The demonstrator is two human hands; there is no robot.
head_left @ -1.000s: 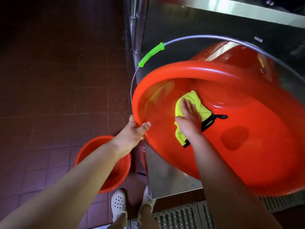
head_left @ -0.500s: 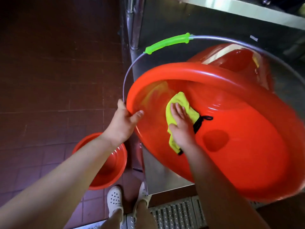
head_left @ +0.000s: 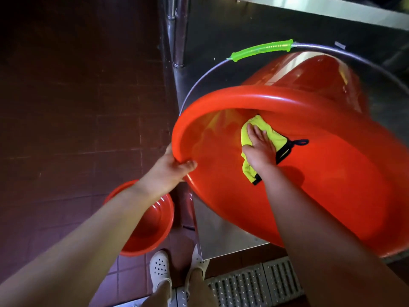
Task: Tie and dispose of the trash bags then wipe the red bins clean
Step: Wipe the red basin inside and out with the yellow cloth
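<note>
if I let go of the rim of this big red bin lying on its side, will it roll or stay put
Likely rolls: the red bin lies tilted on a smooth steel counter, overhanging its edge. The left hand on the rim seems to steady it. Probably light, being empty plastic.

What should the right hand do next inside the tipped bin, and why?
Probably sweep the yellow cloth on along the inner wall. The right hand presses it flat inside the red bin, and the left hand grips the rim to steady it.

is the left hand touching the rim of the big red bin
Touching: the head view shows the left hand gripping the big red bin by its rim, thumb hooked inside.
</note>
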